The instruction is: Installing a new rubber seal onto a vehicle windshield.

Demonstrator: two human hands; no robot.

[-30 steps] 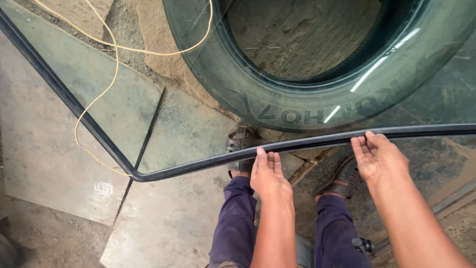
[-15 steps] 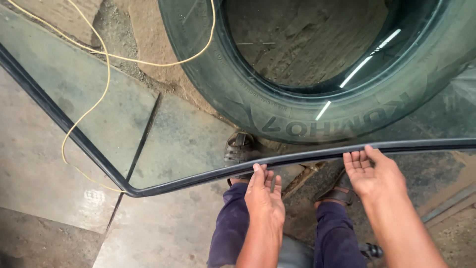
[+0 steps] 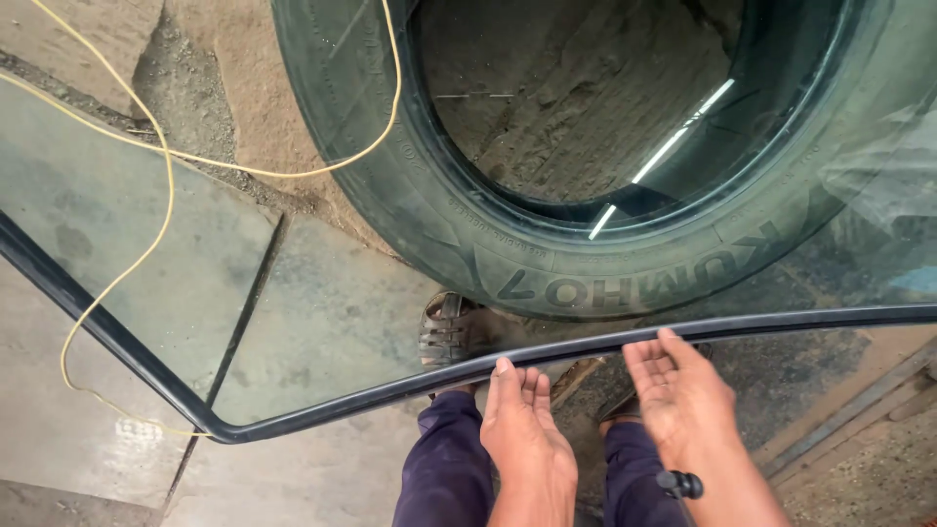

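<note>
Glass pane [image 3: 322, 322] tinted, black rubber edging [image 3: 390, 390], curved corner, lying over tyre [image 3: 586, 263] and concrete floor [image 3: 293, 478]. Left hand [image 3: 522, 434] fingertips on edging, fingers together, flat. Right hand [image 3: 683, 395] open, palm up, fingertips at edging.

Glass pane [image 3: 322, 322] over the floor, tire [image 3: 586, 263] beyond its edge strip.
Left hand [image 3: 527, 439] and right hand [image 3: 683, 395] sit at the strip [image 3: 390, 392]; cord [image 3: 146, 254] lies left of the tire.
</note>
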